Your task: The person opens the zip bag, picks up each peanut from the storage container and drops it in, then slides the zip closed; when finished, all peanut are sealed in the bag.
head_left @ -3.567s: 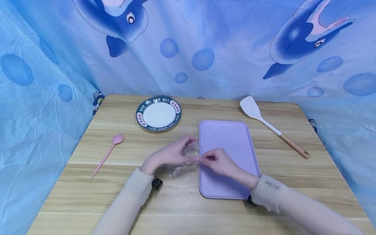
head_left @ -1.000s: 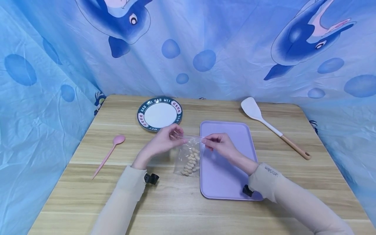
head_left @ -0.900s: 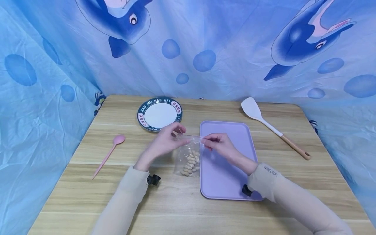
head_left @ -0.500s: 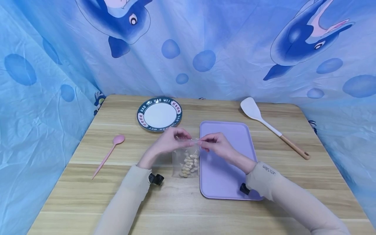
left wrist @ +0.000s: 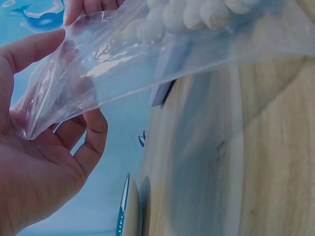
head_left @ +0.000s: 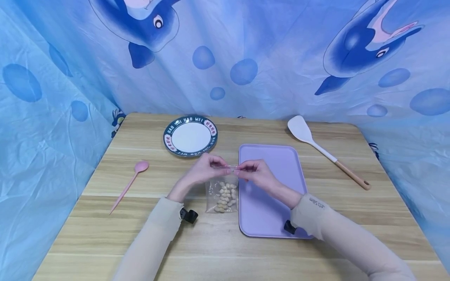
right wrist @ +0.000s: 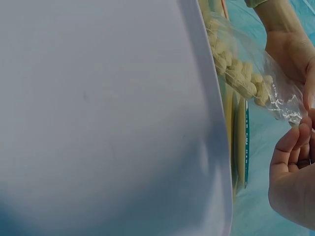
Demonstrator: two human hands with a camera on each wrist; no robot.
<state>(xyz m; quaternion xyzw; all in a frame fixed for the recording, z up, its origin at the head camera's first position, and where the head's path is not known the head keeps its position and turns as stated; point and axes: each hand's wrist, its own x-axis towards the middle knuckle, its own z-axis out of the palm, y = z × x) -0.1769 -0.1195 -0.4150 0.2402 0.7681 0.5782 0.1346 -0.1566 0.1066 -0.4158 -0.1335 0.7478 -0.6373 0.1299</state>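
A clear zip bag (head_left: 212, 197) with several unshelled peanuts (head_left: 226, 197) in it hangs by its top edge between my hands, left of the lilac tray. My left hand (head_left: 204, 169) pinches the zip edge from the left, thumb in front and fingers behind. From the right, the thumb and fingertips of my right hand (head_left: 260, 175) pinch the same edge close by. In the left wrist view the bag's zip strip (left wrist: 42, 105) lies across my left palm. The right wrist view shows the peanuts (right wrist: 238, 78) through the clear film, beside the tray wall.
The lilac tray (head_left: 270, 207) lies under my right forearm. Behind my left hand stands a round plate (head_left: 191, 137) with a dark patterned rim. A pink spoon (head_left: 128, 185) lies at the left, and a white spatula (head_left: 325, 150) with a wooden handle at the right. A blue curtain (head_left: 225, 58) encloses the table.
Earlier the bag was bunched in my left hand; then it was spread with its top edge stretched between both hands. Now my hands are closer together along that edge, the left having slid right.
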